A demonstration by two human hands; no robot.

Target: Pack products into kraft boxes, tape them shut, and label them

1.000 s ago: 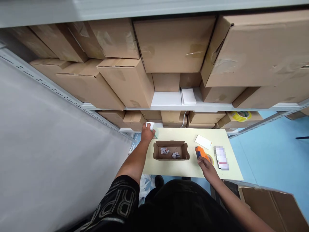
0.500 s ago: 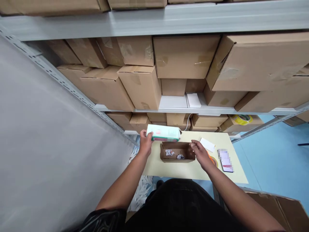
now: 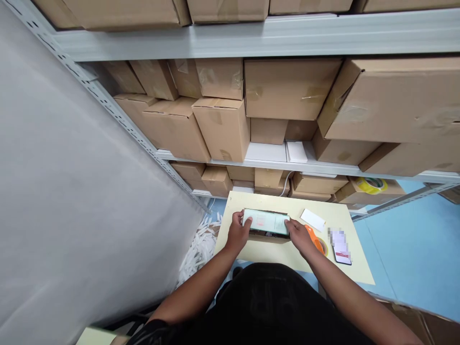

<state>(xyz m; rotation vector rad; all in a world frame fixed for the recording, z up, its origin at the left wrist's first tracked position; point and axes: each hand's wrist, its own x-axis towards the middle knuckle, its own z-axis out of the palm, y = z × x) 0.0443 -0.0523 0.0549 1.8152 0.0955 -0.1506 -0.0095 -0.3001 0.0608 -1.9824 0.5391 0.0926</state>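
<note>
A pale green and white product box [image 3: 268, 222] lies lengthwise in the mouth of an open cardboard box [image 3: 268, 238] on the small table. My left hand [image 3: 240, 230] grips its left end, the thumb on top. At its other end my right hand [image 3: 297, 234] closes on the corner, thumb over the top face. Along the near side a dark gap shows between the product box and the carton wall. The crumpled paper inside the carton is mostly hidden beneath it.
Right of my right hand on the table [image 3: 350, 244] lie an orange tape dispenser [image 3: 316, 239], a white card box [image 3: 313, 220] and a phone [image 3: 340, 251]. Shelves of cardboard boxes [image 3: 293, 88] rise behind. White paper strips [image 3: 196, 251] heap on the floor at left.
My left hand has brought the product box down and right, into the carton's opening. My right hand has moved from the carton's edge onto the product box. The view has shifted slightly.
</note>
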